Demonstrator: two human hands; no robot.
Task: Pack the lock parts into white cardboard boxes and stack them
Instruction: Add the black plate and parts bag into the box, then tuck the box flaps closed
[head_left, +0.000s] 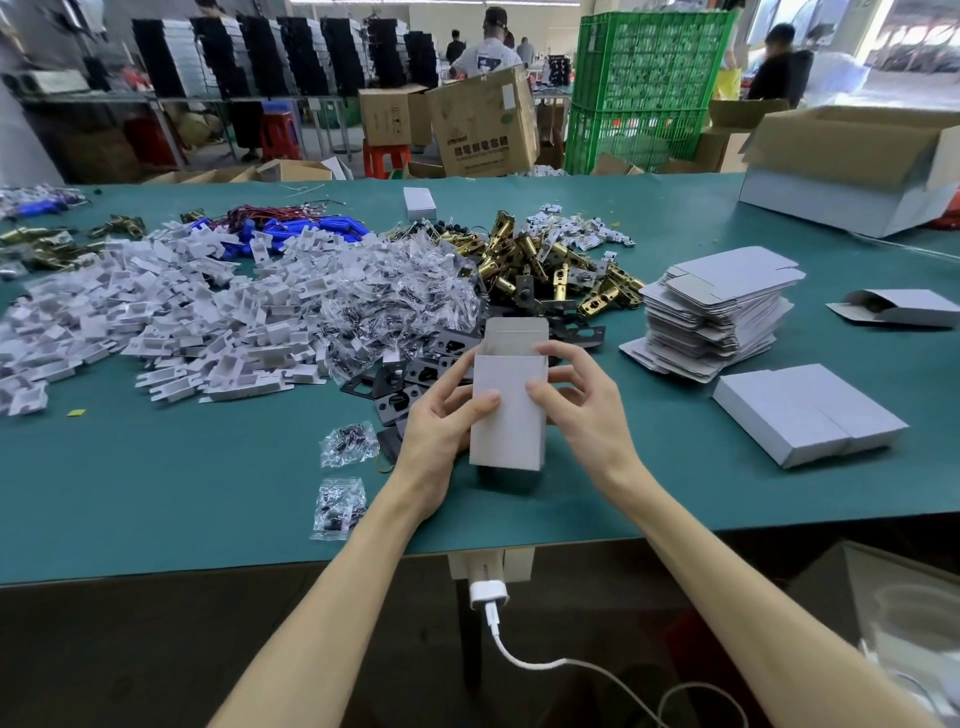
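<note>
A small white cardboard box (508, 410) stands upright just above the green table (182, 483), its top flap open. My left hand (441, 421) grips its left side, thumb on the front face. My right hand (576, 400) holds the right side, fingers curled round the top edge. Behind the box lie black metal plates (400, 384), brass latch parts (550, 270), bagged screws (400, 306) and white plastic pieces (171, 317). Two screw bags (343, 473) lie left of my left forearm.
A stack of flat box blanks (722, 312) sits to the right. Closed white boxes (805, 415) lie side by side nearer the front. A large open carton (857, 166) stands at the far right corner. Blue cylinders (311, 231) and wires lie further back. People work beyond the table.
</note>
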